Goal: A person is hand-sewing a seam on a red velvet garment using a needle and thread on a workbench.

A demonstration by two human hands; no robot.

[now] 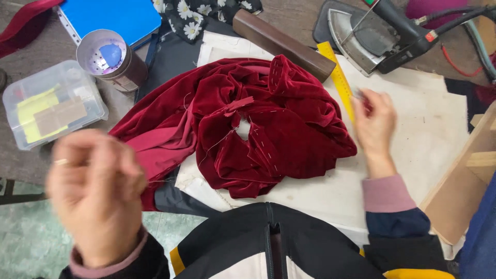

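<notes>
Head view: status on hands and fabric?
Left hand raised, blurred, grip unclear. Right hand by yellow ruler. Crumpled dark red velvet fabric untouched between them.

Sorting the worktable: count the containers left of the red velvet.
2. A round metal tin, open, stands by the blue folder; a clear plastic box with a lid sits left of it. Others may be hidden behind the blurred left hand.

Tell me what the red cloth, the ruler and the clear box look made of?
Red cloth: likely velvet, soft sheen in its folds, white basting stitches. Ruler: yellow, plastic or painted metal, unclear. Box: clear plastic, its contents visible through the lid.
</notes>
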